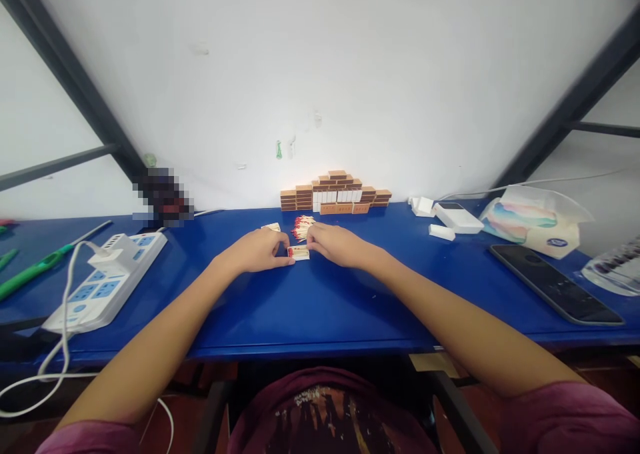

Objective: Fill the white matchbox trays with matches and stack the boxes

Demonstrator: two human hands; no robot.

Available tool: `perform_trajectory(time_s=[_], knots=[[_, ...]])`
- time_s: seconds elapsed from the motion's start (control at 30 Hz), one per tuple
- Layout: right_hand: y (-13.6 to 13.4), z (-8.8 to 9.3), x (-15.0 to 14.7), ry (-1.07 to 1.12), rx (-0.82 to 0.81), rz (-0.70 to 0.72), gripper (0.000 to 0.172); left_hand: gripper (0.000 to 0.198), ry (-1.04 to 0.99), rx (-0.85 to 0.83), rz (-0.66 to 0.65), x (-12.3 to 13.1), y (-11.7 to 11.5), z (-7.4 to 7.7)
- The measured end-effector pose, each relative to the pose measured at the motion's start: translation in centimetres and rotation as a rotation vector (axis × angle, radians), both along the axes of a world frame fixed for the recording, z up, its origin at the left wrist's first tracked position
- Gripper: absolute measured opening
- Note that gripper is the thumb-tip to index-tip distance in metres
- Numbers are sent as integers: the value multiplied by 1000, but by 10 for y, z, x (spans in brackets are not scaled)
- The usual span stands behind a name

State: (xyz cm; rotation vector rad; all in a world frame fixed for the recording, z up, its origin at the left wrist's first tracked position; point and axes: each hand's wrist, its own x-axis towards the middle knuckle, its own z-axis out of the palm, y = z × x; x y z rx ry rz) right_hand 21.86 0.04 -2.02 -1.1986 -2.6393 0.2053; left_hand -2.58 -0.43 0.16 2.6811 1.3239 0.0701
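Note:
A small white matchbox tray [300,254] lies on the blue table, with a few red-headed matches in it. My left hand [257,249] grips the tray's left end between thumb and fingers. At the right end my right hand [336,242] has its fingertips pinched together just over the tray; what they hold is too small to make out. Right behind the tray is a loose pile of matches [303,227] with red heads. Another pale piece [271,227], partly hidden, shows behind my left hand.
Stacked matchboxes [345,194] stand against the wall. On the left are a power strip [105,284] with white cables and a green-handled tool [40,274]. To the right lie white blocks [442,233], a white device [457,218], a tissue pack [535,221] and a phone [555,284].

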Motion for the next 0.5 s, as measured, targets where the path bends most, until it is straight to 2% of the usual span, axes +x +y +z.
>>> perform_trajectory(time_s=[0.5], knots=[[-6,2,-5,-24,-22,21,13,38,13,7,-2,1,0,0]])
